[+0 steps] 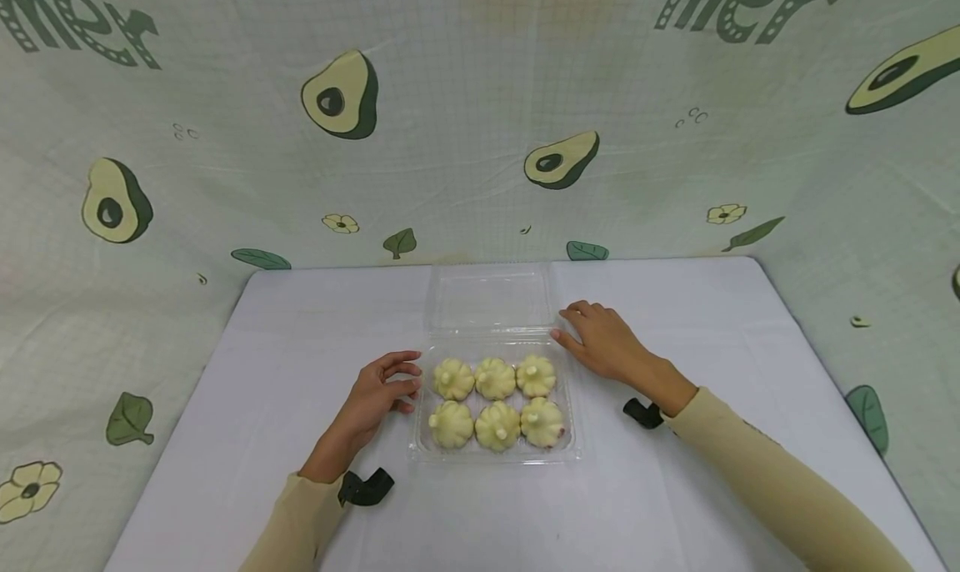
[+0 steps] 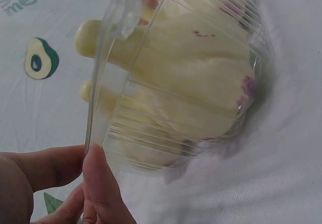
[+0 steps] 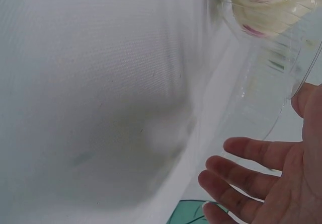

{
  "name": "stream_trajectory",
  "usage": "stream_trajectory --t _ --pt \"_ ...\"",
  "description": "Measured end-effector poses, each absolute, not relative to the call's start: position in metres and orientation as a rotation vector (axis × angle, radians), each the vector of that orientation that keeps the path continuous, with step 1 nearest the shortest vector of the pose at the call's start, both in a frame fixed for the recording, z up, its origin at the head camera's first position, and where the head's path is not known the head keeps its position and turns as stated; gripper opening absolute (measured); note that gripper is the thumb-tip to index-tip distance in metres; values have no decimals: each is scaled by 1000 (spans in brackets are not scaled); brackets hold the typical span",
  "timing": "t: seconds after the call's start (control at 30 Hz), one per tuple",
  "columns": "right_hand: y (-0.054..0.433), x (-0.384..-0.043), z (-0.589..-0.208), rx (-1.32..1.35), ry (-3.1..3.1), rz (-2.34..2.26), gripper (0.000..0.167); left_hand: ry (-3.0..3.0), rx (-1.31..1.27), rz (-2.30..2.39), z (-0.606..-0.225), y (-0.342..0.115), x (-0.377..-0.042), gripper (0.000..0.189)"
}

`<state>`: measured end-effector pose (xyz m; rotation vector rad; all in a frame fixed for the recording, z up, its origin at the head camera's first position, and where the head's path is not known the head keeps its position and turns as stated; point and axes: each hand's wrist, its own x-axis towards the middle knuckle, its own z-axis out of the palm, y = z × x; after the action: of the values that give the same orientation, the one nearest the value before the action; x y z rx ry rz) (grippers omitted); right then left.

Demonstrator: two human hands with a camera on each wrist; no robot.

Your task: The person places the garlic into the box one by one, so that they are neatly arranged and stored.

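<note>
- The white bench [image 1: 600,514] spread under and around both hands, and I had the work set out between them.
- The clear plastic box [image 1: 495,458] sat between the hands, just right of the left one; I judged the filling done, since six garlic bulbs [image 1: 496,378] stood in it in two rows of three.
- Its clear lid [image 1: 491,299] lay folded back flat, beyond the left hand and just left of the right hand's fingertips; covering the bulbs was, by my judgement, the step not yet done.
- I had the right hand [image 1: 603,338] with fingers spread and loosely bent, holding nothing; its thumb was at the plastic edge near the hinge, though I could not tell whether it pressed there.
- I had the left hand [image 1: 375,397] pinching the box's near-side rim, its thumb [image 2: 103,178] against one face and its forefinger [image 2: 58,166] against the other.
</note>
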<state>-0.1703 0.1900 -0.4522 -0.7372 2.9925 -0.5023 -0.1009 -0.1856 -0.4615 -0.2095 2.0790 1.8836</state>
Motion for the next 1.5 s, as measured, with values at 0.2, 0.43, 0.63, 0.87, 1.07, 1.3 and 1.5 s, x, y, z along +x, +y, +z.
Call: stream_trajectory --t 0.2,0.43,0.63,0.87,1.07,1.3,1.5 --pt "190 -170 -451 -748 3007 -489 53 2078 -205 1883 -461 -186 -102 49" --pt "191 -168 -448 -738 3004 -484 55 2077 -189 1884 -460 -185 -102 50" --pt "190 -167 -445 -731 2995 -460 56 2076 -194 1880 -461 -185 -102 49" --pt "190 -165 -443 -739 2999 -459 56 2077 -195 1882 -461 -185 -101 49" --pt "190 -165 -444 -734 3014 -462 58 2077 -192 1886 -461 -185 -100 49" --pt "191 -164 -445 -750 3053 -484 60 2084 -194 1887 -462 -186 -99 49" --pt "190 -163 -442 -762 3065 -493 60 2084 -194 1892 -462 -186 -100 49"
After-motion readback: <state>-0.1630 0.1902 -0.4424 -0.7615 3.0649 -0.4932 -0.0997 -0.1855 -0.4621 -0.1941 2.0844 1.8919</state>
